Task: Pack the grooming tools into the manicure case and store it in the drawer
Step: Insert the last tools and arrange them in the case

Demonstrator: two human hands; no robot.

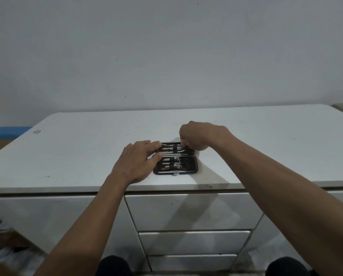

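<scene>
A black manicure case (192,166) lies open and flat on the white desk top (76,156), near its front edge. Several metal grooming tools (176,166) sit under elastic straps in both halves, scissors among them. My left hand (138,162) rests flat on the case's left edge, fingers spread over it. My right hand (200,137) is curled over the far half's right end, its fingertips pinched on something small there; a thin tool seems to be between them, but the fingers hide it.
Below the desk top, three white drawers (192,212) are stacked in front of me, all closed. A blue object (7,131) lies beyond the desk's left end. My knees show at the bottom edge.
</scene>
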